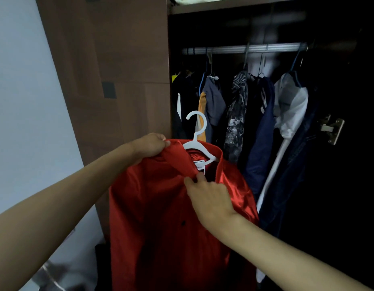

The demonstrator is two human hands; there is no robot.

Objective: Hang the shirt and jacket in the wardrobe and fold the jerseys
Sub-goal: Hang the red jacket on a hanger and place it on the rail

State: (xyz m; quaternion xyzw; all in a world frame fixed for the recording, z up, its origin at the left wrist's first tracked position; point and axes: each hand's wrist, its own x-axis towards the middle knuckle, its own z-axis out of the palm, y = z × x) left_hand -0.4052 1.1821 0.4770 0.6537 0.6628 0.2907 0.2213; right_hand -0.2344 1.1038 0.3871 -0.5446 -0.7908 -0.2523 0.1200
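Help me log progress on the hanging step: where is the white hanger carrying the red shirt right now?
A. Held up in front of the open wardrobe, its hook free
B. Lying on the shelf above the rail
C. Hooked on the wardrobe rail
A: the white hanger sits inside the red shirt collar, its hook free below the rail, while the left hand grips the shoulder.

i see the shirt (161, 217) on a hanger (197, 139) in front of the open wardrobe (127, 59), below its rail (245, 48). my left hand (150, 144) grips its left shoulder, my right hand (209, 196) pinches the collar. hung clothes (261, 122) crowd behind, to the right.
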